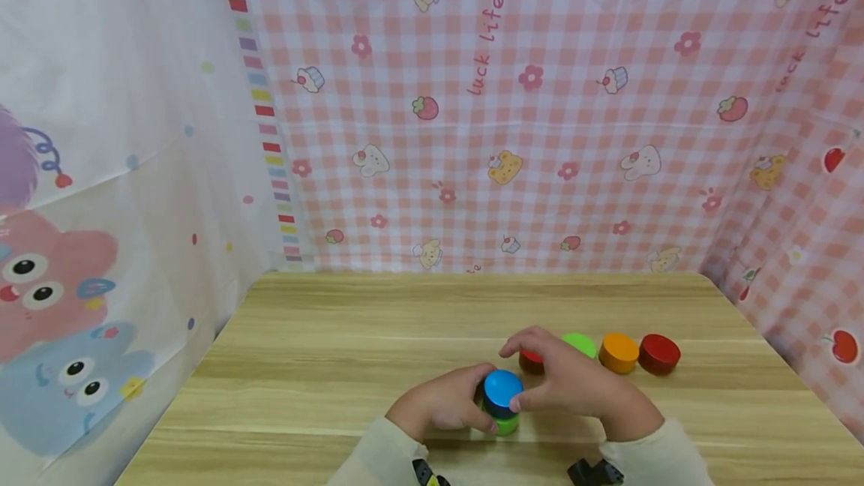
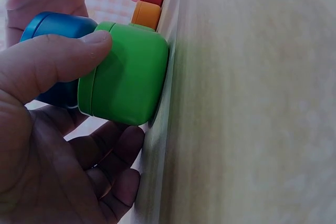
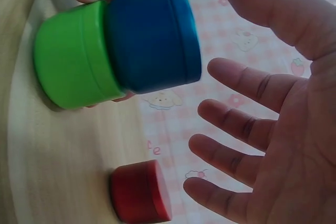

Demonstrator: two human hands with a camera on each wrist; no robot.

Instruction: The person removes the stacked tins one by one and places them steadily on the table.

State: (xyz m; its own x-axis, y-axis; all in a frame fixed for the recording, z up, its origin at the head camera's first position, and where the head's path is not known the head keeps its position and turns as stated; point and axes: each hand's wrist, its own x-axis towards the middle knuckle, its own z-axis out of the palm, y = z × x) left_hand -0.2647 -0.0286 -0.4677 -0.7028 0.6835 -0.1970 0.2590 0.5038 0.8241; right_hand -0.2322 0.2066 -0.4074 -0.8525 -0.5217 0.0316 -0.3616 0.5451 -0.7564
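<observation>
A blue round lidded tin (image 1: 502, 390) stands on top of a light green tin (image 1: 506, 424) near the table's front. My left hand (image 1: 451, 398) pinches the stack from the left. In the left wrist view its thumb crosses the blue tin and its tip presses on the rim of the green tin (image 2: 126, 72), with fingers curled behind. My right hand (image 1: 574, 381) hovers at the right of the stack. The right wrist view shows its fingers (image 3: 236, 116) spread, with a gap between them and the blue tin (image 3: 149, 38).
To the right, a row of tins runs along the table (image 1: 378, 313): a red tin (image 1: 531, 362) and a green tin (image 1: 580, 344), both partly hidden by my right hand, then an orange tin (image 1: 619, 353) and a dark red tin (image 1: 659, 355). Patterned cloth (image 1: 506, 118) hangs behind and at both sides.
</observation>
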